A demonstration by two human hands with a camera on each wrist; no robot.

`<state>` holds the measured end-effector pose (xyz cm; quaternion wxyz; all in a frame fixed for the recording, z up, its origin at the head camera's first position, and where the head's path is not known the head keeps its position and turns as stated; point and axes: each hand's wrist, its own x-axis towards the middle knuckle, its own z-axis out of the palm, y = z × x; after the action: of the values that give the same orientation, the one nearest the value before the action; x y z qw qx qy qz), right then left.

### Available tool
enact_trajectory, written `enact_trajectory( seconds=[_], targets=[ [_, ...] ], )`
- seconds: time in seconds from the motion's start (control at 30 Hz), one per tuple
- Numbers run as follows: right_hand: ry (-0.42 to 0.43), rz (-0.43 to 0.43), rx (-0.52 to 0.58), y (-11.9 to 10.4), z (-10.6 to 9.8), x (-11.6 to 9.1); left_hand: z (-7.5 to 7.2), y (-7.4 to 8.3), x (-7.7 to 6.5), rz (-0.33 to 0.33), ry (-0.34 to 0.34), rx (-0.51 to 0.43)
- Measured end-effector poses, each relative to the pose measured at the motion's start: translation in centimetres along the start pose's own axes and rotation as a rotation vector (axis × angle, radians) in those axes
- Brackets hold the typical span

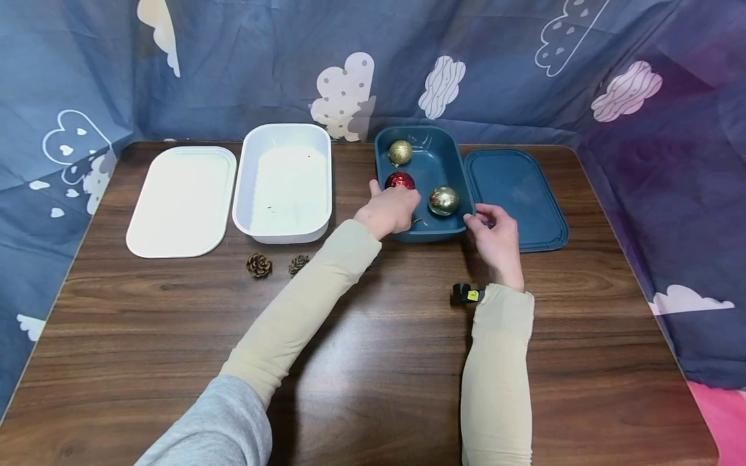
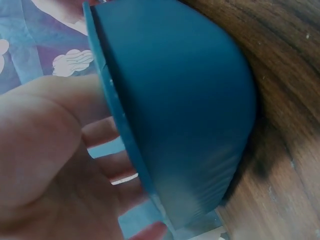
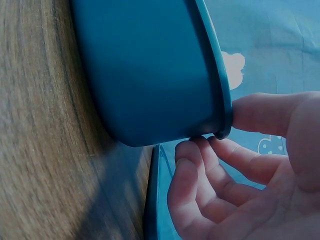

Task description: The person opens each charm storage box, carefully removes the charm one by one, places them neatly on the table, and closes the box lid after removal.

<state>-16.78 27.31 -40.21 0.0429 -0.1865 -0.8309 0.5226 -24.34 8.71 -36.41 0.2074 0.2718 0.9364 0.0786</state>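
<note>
My left hand (image 1: pixel 389 210) reaches over the near rim of a blue plastic container (image 1: pixel 431 236), its fingers down inside. The left wrist view shows the palm outside the rim and the fingertips hidden behind the wall; I cannot tell whether they grip anything. Just beyond those knuckles sits a red Christmas bauble (image 1: pixel 399 180), partly covered by the hand. A shiny gold bauble (image 1: pixel 444 200) lies to the right, and a glittery gold bauble (image 1: pixel 400 153) rests near the back. At the near right corner my right hand (image 1: pixel 498 236) pinches the container's rim between thumb and fingers.
A blue lid (image 1: pixel 519 194) lies right of the blue container. To the left stand a white container (image 1: pixel 282 237) and a flat white lid (image 1: pixel 183 200). Two pine cones, one brown (image 1: pixel 259 265) and one greyer (image 1: pixel 298 264), lie in front. A patterned curtain (image 1: pixel 233 71) hangs behind the table.
</note>
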Motion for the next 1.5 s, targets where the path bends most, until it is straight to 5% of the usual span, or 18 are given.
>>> enact_trajectory(
  seconds=[0.23, 0.57, 0.7, 1.17, 1.5],
  targets=[
    [-0.016, 0.007, 0.001, 0.0, 0.0, -0.1, -0.6, -0.5, -0.4, 0.060, 0.066, -0.018],
    [-0.019, 0.011, 0.019, 0.1, 0.1, 0.1, -2.0, -2.0, -1.4, 0.128, 0.224, -0.450],
    [-0.021, 0.013, 0.019, 0.1, 0.1, 0.1, -2.3, -2.4, -2.2, 0.088, 0.251, -0.589],
    [-0.030, 0.017, -0.017, 0.0, 0.0, -0.1, -2.6, -2.8, -6.2, 0.091, 0.460, -0.539],
    [-0.041, 0.008, -0.041, -0.1, 0.0, -0.2, -1.7, -3.5, -7.7, 0.080, 0.503, -0.868]
  ],
)
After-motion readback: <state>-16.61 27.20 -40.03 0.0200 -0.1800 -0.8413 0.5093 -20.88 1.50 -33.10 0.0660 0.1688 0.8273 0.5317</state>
